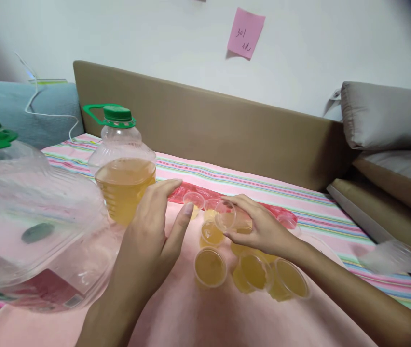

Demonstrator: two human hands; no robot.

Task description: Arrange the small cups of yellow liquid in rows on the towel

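My right hand (265,229) grips a clear plastic cup (226,215) on its side, thumb below and fingers above, its mouth facing left. Under and in front of it stand several clear cups of yellow liquid, among them a near cup (210,268), a middle cup (254,271) and a right cup (291,278). My left hand (145,241) is raised with thumb and fingers apart, nothing between them. Just behind it stands a clear jug (126,190) with a green cap, partly full of yellow liquid; my hand hides part of its lower right side.
A large clear jug (28,188) with a green handle fills the left side. Red plastic (278,212) lies behind the cups on pink cloth (212,318). To the right are a sleeve of clear cups (395,258) and stacked cushions (390,115). A brown headboard (205,123) stands behind.
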